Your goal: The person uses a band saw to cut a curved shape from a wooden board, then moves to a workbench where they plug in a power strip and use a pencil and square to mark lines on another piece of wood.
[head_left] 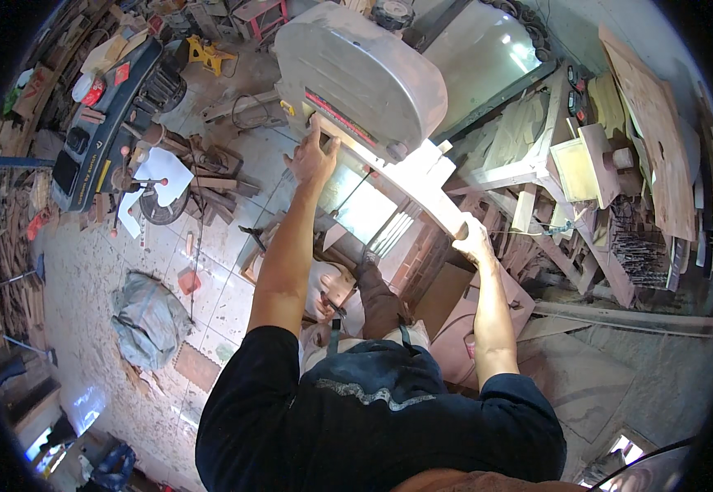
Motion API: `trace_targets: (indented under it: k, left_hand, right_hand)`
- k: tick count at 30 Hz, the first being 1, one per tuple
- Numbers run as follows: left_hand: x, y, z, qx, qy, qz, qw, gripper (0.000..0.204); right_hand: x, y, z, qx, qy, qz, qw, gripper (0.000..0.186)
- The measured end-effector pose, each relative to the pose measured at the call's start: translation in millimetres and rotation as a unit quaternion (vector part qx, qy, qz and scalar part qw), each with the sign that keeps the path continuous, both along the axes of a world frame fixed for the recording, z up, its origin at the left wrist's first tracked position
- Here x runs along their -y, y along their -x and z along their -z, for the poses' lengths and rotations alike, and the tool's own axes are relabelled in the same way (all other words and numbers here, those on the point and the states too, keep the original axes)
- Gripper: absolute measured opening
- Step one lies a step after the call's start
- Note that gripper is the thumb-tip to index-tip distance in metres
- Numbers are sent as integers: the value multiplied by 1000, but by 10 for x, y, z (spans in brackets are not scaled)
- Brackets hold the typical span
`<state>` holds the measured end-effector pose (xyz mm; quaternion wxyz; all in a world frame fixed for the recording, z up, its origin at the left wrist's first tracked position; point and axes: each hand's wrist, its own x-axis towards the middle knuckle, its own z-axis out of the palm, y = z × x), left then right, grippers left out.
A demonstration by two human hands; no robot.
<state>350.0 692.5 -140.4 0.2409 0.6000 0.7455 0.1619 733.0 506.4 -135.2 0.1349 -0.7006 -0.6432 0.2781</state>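
While the person leans over the band saw [361, 78], both arms stretch out to a long pale wooden board [422, 184] lying across the saw's desk [365, 209]. The left hand [313, 157] rests at the board's far end, just under the grey wheel housing, fingers spread and curled over the wood's edge. The right hand [473, 238] grips the near end, fingers wrapped round the board's tip, closed firmly on it. The board runs slantwise between the two hands, bright in the light. Beyond, on the right, a rack of timber offcuts [586, 164] stands close by; a drill press [106, 123] stands well apart on the left, over the dusty tiled floor [94, 254].
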Motion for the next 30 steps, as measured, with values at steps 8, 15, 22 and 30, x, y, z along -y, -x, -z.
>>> trace_targets:
  k: [8,15,22,30]
  left_hand:
    - [-1,-2,-51,-1,7,2,1000,77]
    - [-10,-12,-40,-4,8,3,1000,77]
    - [-1,-16,-32,-3,-5,1,1000,77]
    - [-10,-24,-23,-2,-10,-1,1000,77]
  right_hand:
    - [-1,-18,19,0,8,-1,1000,65]
    - [-6,-29,28,1,-5,-8,1000,65]
    - [-18,-4,-16,0,1,-6,1000,64]
    - [-22,-6,-24,5,-7,-7,1000,64]
